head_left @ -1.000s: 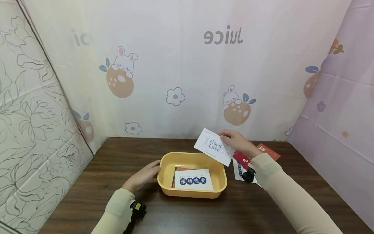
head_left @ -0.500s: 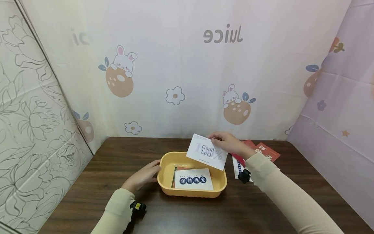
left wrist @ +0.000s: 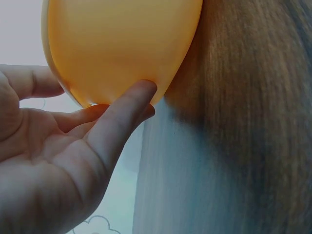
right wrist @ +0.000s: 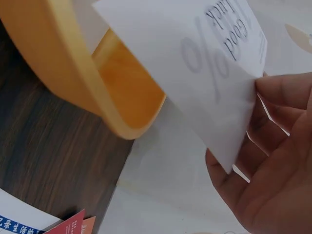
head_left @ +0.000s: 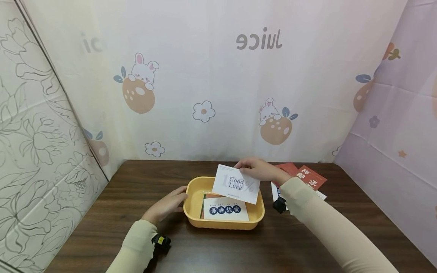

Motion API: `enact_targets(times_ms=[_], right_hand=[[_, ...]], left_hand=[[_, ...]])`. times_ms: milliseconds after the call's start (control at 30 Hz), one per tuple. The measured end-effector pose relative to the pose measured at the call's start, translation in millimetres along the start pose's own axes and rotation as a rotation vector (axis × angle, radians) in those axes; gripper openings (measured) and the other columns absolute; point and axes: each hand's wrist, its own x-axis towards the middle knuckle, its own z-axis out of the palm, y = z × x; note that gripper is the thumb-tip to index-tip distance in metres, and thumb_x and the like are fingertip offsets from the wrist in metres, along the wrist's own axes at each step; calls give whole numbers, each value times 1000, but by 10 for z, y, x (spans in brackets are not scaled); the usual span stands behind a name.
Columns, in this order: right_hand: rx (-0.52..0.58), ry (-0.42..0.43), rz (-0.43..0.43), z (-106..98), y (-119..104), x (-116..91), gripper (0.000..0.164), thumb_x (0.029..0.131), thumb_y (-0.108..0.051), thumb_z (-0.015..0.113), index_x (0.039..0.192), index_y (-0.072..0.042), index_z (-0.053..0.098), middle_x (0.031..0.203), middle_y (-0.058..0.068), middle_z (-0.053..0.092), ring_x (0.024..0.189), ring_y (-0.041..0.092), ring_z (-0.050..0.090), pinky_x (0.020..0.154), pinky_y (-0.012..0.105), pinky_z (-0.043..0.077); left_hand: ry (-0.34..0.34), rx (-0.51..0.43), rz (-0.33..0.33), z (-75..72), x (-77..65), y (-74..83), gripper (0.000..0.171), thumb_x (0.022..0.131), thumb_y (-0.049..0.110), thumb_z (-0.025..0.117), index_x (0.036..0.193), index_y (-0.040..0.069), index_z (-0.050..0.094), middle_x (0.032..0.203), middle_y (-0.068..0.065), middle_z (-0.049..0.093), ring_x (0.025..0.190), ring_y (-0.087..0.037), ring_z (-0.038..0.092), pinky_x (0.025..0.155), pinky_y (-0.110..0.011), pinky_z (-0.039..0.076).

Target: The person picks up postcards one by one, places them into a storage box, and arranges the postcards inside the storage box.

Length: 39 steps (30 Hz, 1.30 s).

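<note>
My right hand [head_left: 258,169] pinches a white card [head_left: 235,184] printed "Good Luck" by its upper right edge, thumb in front. The card hangs tilted over the back right part of a yellow plastic basin [head_left: 223,225]. Inside the basin lies a white card with blue round characters [head_left: 218,214], on top of an orange and green card [head_left: 203,207] that is mostly covered. My left hand [head_left: 166,205] rests against the basin's left end; in the left wrist view its fairly straight fingers [left wrist: 124,109] touch the outer wall.
To the right of the basin, partly under my right forearm, red cards [head_left: 312,177] and a white and blue card [head_left: 274,192] lie overlapping on the dark wooden table [head_left: 218,252]. A patterned curtain [head_left: 205,76] hangs behind the table's back edge.
My right hand has carried the "Good Luck" card left and down, from beside the basin's back right corner to over the basin. The left hand and basin have stayed put.
</note>
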Motion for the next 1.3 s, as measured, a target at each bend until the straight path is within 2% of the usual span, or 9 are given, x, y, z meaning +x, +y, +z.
enact_targets(times_ms=[200, 400, 800, 1067, 1300], right_hand=[[-18, -94, -29, 59, -66, 69, 23, 101, -9, 55, 117, -9, 71, 105, 2, 68, 88, 17, 61, 80, 34, 53], [-39, -170, -5, 124, -130, 118, 23, 102, -11, 55, 118, -13, 71, 103, -2, 68, 85, 16, 61, 78, 30, 54], [-79, -239, 28, 282, -205, 224, 23, 101, -10, 56, 115, -19, 72, 100, -4, 66, 87, 17, 60, 80, 32, 53], [-107, -269, 18, 370, -198, 274, 21, 100, -10, 57, 114, -17, 71, 103, -4, 66, 92, 16, 58, 87, 36, 50], [-82, -305, 41, 424, -198, 309, 20, 101, -9, 56, 112, -17, 71, 101, -4, 66, 89, 16, 58, 82, 34, 50]], left_hand=[[-3, -2, 1, -5, -8, 6, 50, 105, 20, 41, 151, 0, 38, 151, -22, 40, 134, -38, 45, 98, -54, 49], [-7, -4, 4, -7, -2, 8, 50, 105, 21, 42, 151, 1, 37, 152, -22, 40, 135, -37, 45, 98, -53, 49], [-2, 3, 0, -4, -4, 5, 50, 105, 20, 42, 151, 0, 38, 151, -22, 40, 133, -37, 47, 97, -53, 50], [-11, -6, 2, 1, 3, -9, 50, 105, 20, 41, 150, -1, 37, 151, -23, 40, 133, -38, 46, 97, -53, 50], [-14, -7, 13, -8, 4, -5, 50, 105, 19, 41, 151, -2, 36, 151, -23, 40, 132, -37, 47, 98, -53, 50]])
